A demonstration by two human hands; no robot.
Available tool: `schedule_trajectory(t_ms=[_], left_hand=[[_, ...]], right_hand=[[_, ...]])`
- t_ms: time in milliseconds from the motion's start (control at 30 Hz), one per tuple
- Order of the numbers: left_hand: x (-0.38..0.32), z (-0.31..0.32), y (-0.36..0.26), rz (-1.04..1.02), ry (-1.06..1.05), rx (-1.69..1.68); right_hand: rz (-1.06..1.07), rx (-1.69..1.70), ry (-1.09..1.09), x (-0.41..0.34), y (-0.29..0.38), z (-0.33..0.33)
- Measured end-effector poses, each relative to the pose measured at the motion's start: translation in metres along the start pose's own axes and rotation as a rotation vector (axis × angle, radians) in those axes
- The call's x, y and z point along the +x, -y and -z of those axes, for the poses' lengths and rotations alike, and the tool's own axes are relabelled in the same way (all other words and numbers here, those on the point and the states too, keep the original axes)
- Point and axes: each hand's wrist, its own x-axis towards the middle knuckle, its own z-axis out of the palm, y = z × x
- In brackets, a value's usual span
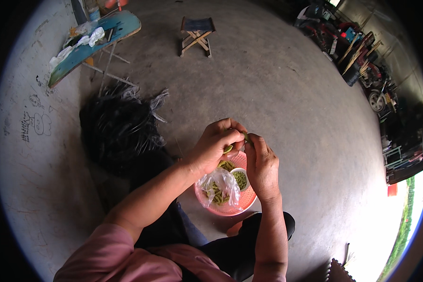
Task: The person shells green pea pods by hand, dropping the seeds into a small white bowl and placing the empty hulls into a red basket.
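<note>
Both hands meet over a pink plastic basket [227, 212]. A green bean pod [247, 137] is pinched between the fingertips of my left hand [221, 141] and my right hand [264, 164]. Another green pod [228, 149] is tucked in my left palm. Below them, inside the basket, a small white bowl [247, 184] holds shelled green beans [239, 179]. Beside the bowl lies a clear plastic bag [211, 183] with several pods [216, 195] in it. More pods [226, 165] lie towards the basket's far side, partly hidden by my left hand.
A wooden folding stool [197, 30] stands ahead on the concrete floor [268, 81]. A black stringy heap [121, 130] lies to the left, near a blue board on metal legs [121, 25] by the wall [38, 169]. Motorcycles [376, 100] and clutter line the right side.
</note>
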Motion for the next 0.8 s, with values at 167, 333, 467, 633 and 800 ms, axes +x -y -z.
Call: schedule_trajectory(t_ms=[167, 333, 467, 633, 800], left_hand=[[0.005, -0.007, 0.007, 0.0, -0.005, 0.092], [0.009, -0.011, 0.018, -0.009, -0.027, 0.118], [0.013, -0.014, 0.023, -0.028, -0.038, 0.14], [0.013, -0.021, 0.026, -0.052, -0.035, 0.145], [0.01, -0.029, 0.035, -0.174, -0.083, 0.306]], right_hand=[[0.073, -0.055, -0.016, -0.002, -0.012, 0.004], [0.119, -0.156, -0.033, -0.008, -0.013, 0.009], [0.056, -0.165, 0.005, -0.009, -0.011, 0.013], [0.001, -0.028, -0.061, -0.012, -0.015, 0.009], [-0.257, 0.217, 0.013, -0.011, -0.014, 0.012]])
